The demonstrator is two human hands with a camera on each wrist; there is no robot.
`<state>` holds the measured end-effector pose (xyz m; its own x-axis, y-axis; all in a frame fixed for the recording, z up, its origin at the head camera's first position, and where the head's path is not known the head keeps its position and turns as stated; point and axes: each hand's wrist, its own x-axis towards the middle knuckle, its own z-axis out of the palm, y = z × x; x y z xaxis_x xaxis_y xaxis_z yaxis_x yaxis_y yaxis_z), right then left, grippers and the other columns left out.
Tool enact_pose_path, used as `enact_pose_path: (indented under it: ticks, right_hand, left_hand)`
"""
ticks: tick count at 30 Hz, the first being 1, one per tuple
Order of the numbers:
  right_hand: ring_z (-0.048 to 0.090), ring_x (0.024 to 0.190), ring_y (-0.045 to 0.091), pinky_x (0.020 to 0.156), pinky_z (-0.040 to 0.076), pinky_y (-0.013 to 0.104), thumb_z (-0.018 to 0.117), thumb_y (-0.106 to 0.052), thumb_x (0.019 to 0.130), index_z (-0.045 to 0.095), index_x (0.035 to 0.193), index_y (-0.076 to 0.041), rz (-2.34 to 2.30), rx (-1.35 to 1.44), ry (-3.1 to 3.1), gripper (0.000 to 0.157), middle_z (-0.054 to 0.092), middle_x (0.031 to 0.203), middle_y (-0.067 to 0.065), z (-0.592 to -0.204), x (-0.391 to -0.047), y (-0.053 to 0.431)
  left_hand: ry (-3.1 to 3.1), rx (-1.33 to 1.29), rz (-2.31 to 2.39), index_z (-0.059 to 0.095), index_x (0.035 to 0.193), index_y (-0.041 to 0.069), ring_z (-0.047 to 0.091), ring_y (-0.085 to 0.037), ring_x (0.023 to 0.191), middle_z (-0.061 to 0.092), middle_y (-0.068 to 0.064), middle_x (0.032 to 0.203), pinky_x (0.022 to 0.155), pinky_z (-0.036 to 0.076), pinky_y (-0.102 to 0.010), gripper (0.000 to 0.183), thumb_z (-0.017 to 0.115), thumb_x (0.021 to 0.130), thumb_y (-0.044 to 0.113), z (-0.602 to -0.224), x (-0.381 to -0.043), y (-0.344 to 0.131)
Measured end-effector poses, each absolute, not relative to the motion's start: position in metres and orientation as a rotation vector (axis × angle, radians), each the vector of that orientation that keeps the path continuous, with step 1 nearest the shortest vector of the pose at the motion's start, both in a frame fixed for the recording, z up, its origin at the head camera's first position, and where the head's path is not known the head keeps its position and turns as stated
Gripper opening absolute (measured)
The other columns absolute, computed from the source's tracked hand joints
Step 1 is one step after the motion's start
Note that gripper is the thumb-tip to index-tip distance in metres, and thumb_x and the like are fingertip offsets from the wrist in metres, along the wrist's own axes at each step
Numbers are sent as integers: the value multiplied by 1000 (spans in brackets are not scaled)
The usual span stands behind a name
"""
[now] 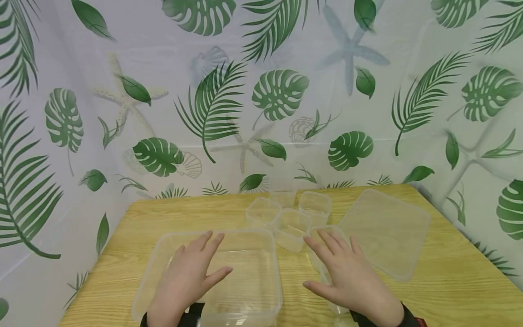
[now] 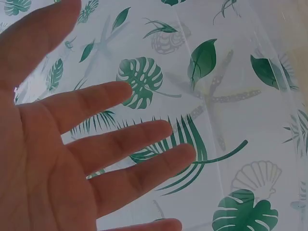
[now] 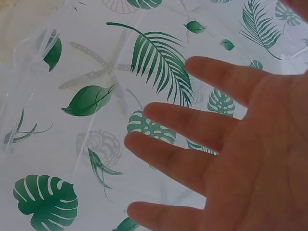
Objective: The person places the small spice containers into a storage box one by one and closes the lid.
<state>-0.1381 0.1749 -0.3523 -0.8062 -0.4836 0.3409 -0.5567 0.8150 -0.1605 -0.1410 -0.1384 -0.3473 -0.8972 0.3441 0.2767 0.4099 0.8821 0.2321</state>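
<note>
My left hand (image 1: 188, 274) hovers over the left part of a large clear plastic container (image 1: 278, 272), fingers spread, holding nothing. My right hand (image 1: 347, 274) is raised with its fingers apart, in front of a small clear container (image 1: 314, 254) that it partly hides. Both wrist views show an empty palm side, the left hand (image 2: 62, 144) and the right hand (image 3: 231, 144), against the leaf-patterned sheet. Several small clear tubs stand behind the large one, among them a squarish tub (image 1: 292, 231) and another tub (image 1: 315, 205).
A flat, translucent square lid (image 1: 388, 231) lies at the right of the wooden table (image 1: 453, 290). Behind the table hangs a white sheet (image 1: 310, 159) printed with leaves and starfish. Clear pieces below the right hand are hard to make out.
</note>
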Motion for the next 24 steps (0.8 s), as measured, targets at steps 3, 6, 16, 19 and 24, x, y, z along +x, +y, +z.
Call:
enact_pose_path:
  ticks: [3, 6, 16, 19, 24]
  right_hand:
    - [42, 118, 36, 87, 26, 67, 59, -54, 78, 44, 134, -17, 346, 814, -2704, 69, 45, 130, 17, -352, -139, 176]
    - [47, 113, 35, 86, 29, 65, 62, -50, 78, 47, 132, -16, 339, 822, -2704, 66, 48, 126, 17, -352, -138, 177]
    - [54, 102, 29, 86, 34, 59, 60, -51, 79, 50, 129, -15, 335, 813, -2734, 63, 55, 116, 11, -352, -138, 179]
    - [55, 100, 28, 85, 36, 57, 57, -54, 80, 50, 129, -15, 326, 813, -2749, 63, 56, 115, 10, -352, -138, 178]
    - [56, 98, 27, 86, 37, 54, 58, -53, 79, 51, 128, -15, 315, 813, -2763, 62, 56, 114, 8, -351, -137, 178]
  left_hand:
    - [-2790, -576, -406, 46, 132, 9, 53, -34, 107, 50, -17, 125, 85, 38, -53, 61, 58, 83, 43, -347, -141, -142]
    - [-2746, -586, -417, 48, 129, 5, 55, -34, 101, 54, -17, 119, 82, 41, -47, 59, 60, 83, 39, -346, -142, -146]
    - [-2761, -453, -495, 53, 121, 1, 59, -29, 95, 57, -14, 114, 75, 46, -41, 44, 57, 87, 29, -341, -139, -166]
    - [-2785, -395, -512, 55, 117, -1, 61, -26, 84, 57, -15, 113, 67, 47, -38, 38, 55, 88, 24, -340, -139, -176]
    - [-2860, -325, -512, 59, 112, -1, 60, -25, 78, 58, -15, 106, 65, 46, -36, 28, 52, 90, 15, -342, -138, -196]
